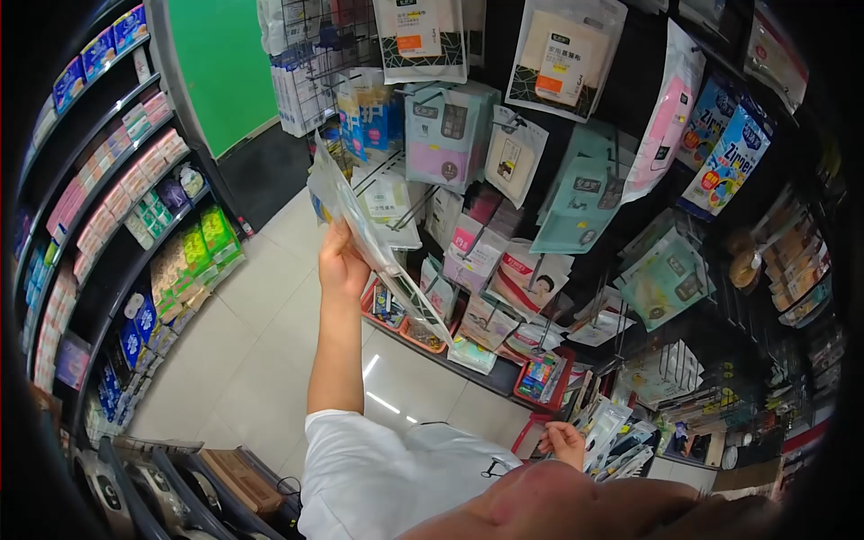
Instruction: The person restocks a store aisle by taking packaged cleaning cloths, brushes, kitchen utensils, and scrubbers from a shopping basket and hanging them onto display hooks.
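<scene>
A dark display wall hung with bagged goods fills the area above and to the right of the left hand, while curved shelving stacked with packets stands well apart on that hand's left. The pale tiled floor spreads below and to the left of it, and a green panel stands upright beyond it, up and to the left. The person's white shirt lies below the left hand, its sleeve ending partway up the raised arm. The largest bag close by on the right is a teal bag, hanging from the wall with other teal bags around it. The left hand is closed on the edge of a flat package, thumb and fingers pinching it; the package is tilted, seen nearly edge-on, its upper end above the hand and its lower end reaching down and to the right. Lower right of the left hand, a red basket holds small colourful items. The right hand is low, below that basket and beside a cluster of upright packs; its fingers are curled in, but whether they grip or touch anything cannot be told. Smallest, a small clear-edged packet hangs up and to the right of the left hand, between larger bags.
</scene>
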